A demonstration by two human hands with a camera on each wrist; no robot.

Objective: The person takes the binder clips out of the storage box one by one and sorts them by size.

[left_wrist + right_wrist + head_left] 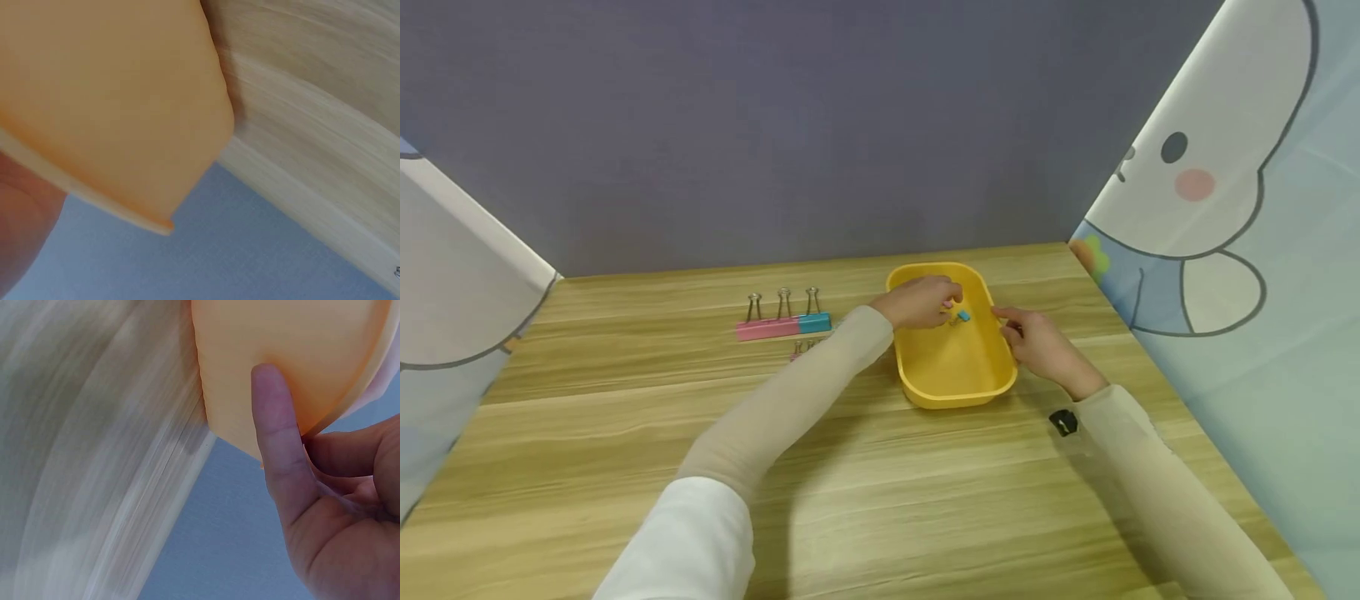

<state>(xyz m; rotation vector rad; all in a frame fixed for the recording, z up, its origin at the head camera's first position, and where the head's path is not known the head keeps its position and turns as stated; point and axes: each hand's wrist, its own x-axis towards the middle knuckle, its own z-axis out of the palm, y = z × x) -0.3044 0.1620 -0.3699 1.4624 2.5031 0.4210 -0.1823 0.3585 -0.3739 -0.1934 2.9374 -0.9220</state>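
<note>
A yellow plastic tray (pixel 958 392) stands on the wooden table toward the back. My left hand (pixel 921 302) reaches over its left rim with bent fingers; a small pink clip (pixel 947 305) shows between thumb and fingertips, and I cannot tell whether they grip it. Close beside those fingertips, a small blue binder clip (pixel 963 316) lies on the tray floor. My right hand (pixel 1037 343) pinches the tray's right rim. In the right wrist view its thumb (pixel 275 419) presses flat on the outer wall. The left wrist view mostly shows the tray's outer side (pixel 119 94).
Left of the tray, larger pink binder clips (pixel 767 329) and a blue binder clip (pixel 815 322) stand in a row, handles up. Smaller clips (pixel 797 350) sit in front, partly hidden by my left sleeve (pixel 790 400). A grey panel (pixel 820 142) rises behind the table.
</note>
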